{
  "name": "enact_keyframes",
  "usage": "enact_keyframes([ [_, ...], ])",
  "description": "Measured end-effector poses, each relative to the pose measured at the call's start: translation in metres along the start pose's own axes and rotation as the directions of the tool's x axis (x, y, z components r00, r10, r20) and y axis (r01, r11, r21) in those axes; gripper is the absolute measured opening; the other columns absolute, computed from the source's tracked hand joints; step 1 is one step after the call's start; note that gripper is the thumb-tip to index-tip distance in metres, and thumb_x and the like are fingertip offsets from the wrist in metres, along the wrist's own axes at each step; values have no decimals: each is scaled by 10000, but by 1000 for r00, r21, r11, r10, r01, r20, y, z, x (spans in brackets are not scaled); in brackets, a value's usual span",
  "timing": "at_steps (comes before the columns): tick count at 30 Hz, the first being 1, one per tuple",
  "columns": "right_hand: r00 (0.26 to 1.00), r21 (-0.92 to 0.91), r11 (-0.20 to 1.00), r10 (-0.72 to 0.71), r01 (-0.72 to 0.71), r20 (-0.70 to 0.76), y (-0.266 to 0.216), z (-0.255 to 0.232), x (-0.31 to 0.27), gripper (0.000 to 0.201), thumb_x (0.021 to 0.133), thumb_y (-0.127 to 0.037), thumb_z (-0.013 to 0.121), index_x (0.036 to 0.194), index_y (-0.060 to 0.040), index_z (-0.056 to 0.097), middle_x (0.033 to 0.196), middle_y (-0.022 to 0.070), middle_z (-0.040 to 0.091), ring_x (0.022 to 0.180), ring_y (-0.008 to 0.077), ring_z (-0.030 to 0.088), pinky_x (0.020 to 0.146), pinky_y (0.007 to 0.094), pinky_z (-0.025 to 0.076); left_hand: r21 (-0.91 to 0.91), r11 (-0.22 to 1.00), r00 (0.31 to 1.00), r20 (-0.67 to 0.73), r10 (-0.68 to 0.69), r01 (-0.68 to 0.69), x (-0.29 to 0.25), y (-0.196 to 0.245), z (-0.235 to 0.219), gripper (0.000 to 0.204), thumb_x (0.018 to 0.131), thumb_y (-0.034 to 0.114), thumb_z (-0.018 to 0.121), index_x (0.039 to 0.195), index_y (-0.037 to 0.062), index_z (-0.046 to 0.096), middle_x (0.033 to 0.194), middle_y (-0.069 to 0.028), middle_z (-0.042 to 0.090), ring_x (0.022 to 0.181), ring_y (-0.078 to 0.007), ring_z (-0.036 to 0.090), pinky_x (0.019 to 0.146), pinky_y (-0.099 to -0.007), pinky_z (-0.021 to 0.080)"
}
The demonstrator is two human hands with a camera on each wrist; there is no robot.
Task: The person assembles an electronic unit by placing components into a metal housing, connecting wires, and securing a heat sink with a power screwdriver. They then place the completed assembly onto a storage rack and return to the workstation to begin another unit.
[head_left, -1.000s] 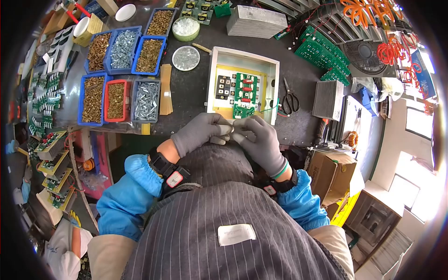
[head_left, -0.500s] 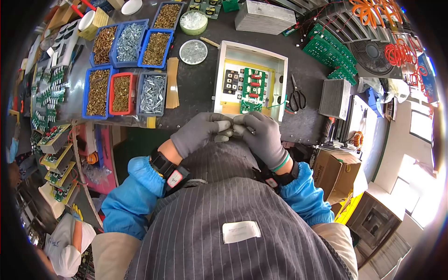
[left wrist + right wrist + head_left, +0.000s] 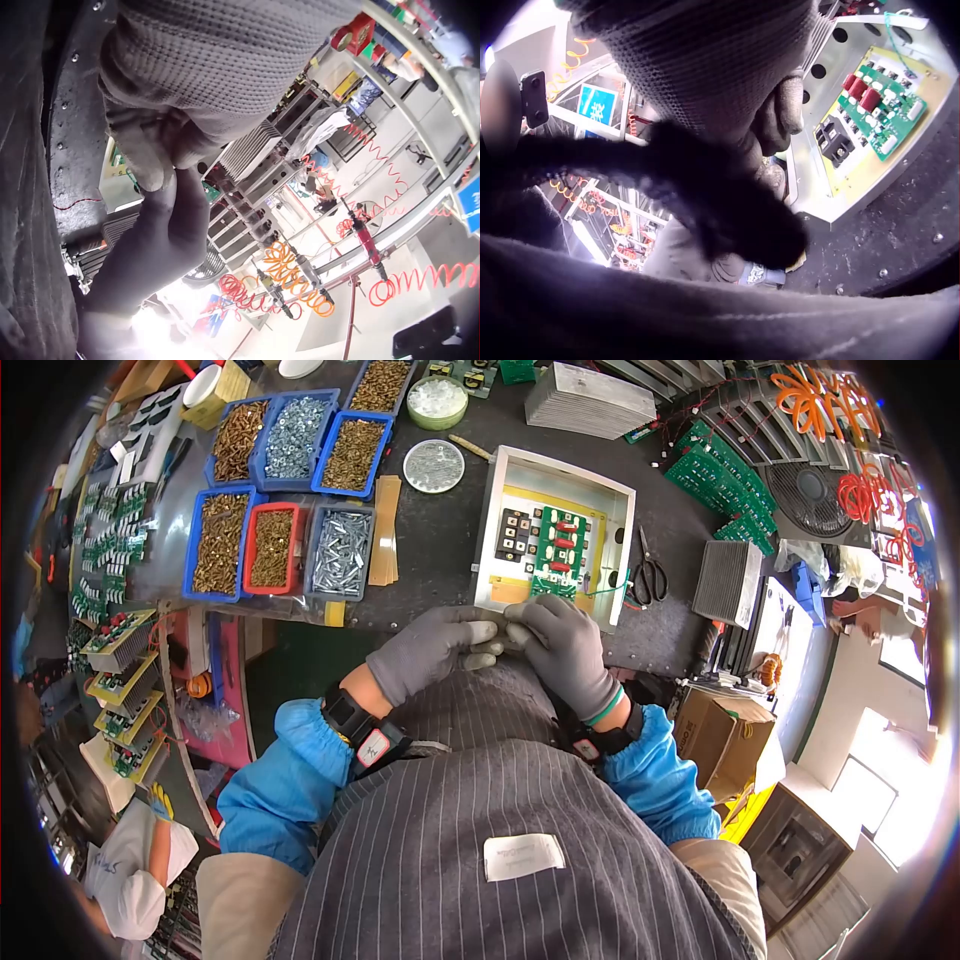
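Note:
Both hands wear grey gloves and meet fingertip to fingertip in front of the apron, just below the bench edge. The left hand (image 3: 428, 652) has its thumb and fingers curled inward, pinching at the tips. Opposite it, the right hand (image 3: 568, 658) is bent the same way. A small part sits between their fingertips, mostly hidden; I cannot tell what kind. Just beyond the hands stands an open white metal box (image 3: 488, 530). Inside it are a green circuit board (image 3: 891, 112) with red components and black terminal-like blocks (image 3: 514, 532).
Left of the box are bins of brass screws (image 3: 220, 545), silver screws (image 3: 342, 555) and small metal pieces (image 3: 296, 438). A round dish (image 3: 434, 466) lies nearer the box. Scissors (image 3: 650, 575), a finned heatsink (image 3: 727, 582) and green boards (image 3: 725, 485) are on the right.
The bench and box have shifted rightward and slightly up in the head view. Both hands stay together at the fingertips; the pale bit seen between them earlier is now covered.

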State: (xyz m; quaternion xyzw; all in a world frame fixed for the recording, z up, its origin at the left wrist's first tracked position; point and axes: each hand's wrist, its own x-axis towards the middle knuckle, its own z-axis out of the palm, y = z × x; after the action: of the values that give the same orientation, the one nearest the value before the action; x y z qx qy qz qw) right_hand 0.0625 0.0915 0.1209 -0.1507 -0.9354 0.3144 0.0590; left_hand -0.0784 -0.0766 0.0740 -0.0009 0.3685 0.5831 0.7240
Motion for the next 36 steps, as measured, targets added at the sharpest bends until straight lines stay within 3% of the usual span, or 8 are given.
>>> enact_keyframes([
  [3, 998, 42, 997, -64, 65, -24, 6, 6, 8, 144, 851, -126, 749, 991, -90, 744, 883, 72, 677, 785, 281, 696, 708, 368, 563, -18, 1000, 1000, 0, 5, -5, -4, 2, -4, 377, 1046, 159, 546, 1365, -40, 573, 1201, -77, 672, 1010, -119, 634, 886, -274, 539],
  [6, 1000, 105, 994, 9, -8, -10, 25, 20, 14, 172, 839, -132, 751, 1007, -95, 742, 896, 72, 676, 794, 290, 695, 699, 388, 557, 23, 1000, 997, -73, 19, -17, -10, 7, -4, 361, 1046, 161, 543, 1354, -22, 591, 1203, -71, 671, 1029, -123, 641, 888, -277, 546],
  [9, 1000, -69, 998, 14, -13, 19, 62, 45, 21, 127, 849, -176, 725, 970, -140, 735, 928, 47, 671, 868, 287, 675, 738, 426, 552, 86, 996, 983, -178, 35, -20, -11, 10, -7, 335, 1045, 162, 546, 1330, 0, 614, 1204, -62, 671, 1039, -129, 653, 891, -281, 556],
  [11, 985, -221, 960, -172, 174, 28, 79, 60, 25, 113, 851, -185, 708, 959, -162, 734, 927, 38, 670, 846, 274, 674, 718, 414, 556, 82, 997, 978, -207, 30, -13, -10, 11, -10, 320, 1043, 163, 550, 1315, 12, 627, 1204, -57, 672, 1043, -132, 660, 894, -283, 560],
  [17, 969, -331, 914, -190, 234, 158, 88, 71, 27, 165, 816, -172, 722, 981, -165, 725, 946, 27, 664, 880, 263, 661, 746, 400, 553, 399, 910, 924, -293, 245, -115, 5, 20, -14, 272, 1023, 154, 592, 1255, 20, 643, 1133, -54, 677, 961, -119, 678, 794, -269, 581],
  [20, 957, -335, 900, -228, 278, 181, 87, 70, 31, 171, 787, -159, 722, 958, -158, 709, 913, 30, 648, 855, 263, 656, 722, 404, 552, 713, 694, 884, -257, 391, -100, 20, 16, -21, 239, 977, 142, 662, 1163, -7, 636, 1016, -64, 694, 839, -103, 679, 726, -261, 573],
  [23, 928, -359, 859, -311, 366, 204, 82, 67, 36, 71, 793, -163, 693, 856, -139, 672, 837, 46, 612, 811, 255, 663, 684, 407, 550, 760, 650, 900, -288, 326, 7, 27, 17, -13, 206, 976, 128, 652, 1130, -9, 631, 982, -74, 694, 822, -110, 679, 702, -270, 580],
  [36, 869, -410, 770, -392, 489, 301, 88, 67, 42, 51, 786, -147, 673, 827, -121, 660, 847, 41, 600, 813, 238, 656, 672, 384, 541, 745, 667, 882, -302, 361, -18, 41, 9, -17, 150, 968, 112, 647, 1053, -2, 599, 919, -53, 651, 783, -112, 669, 676, -279, 583],
])
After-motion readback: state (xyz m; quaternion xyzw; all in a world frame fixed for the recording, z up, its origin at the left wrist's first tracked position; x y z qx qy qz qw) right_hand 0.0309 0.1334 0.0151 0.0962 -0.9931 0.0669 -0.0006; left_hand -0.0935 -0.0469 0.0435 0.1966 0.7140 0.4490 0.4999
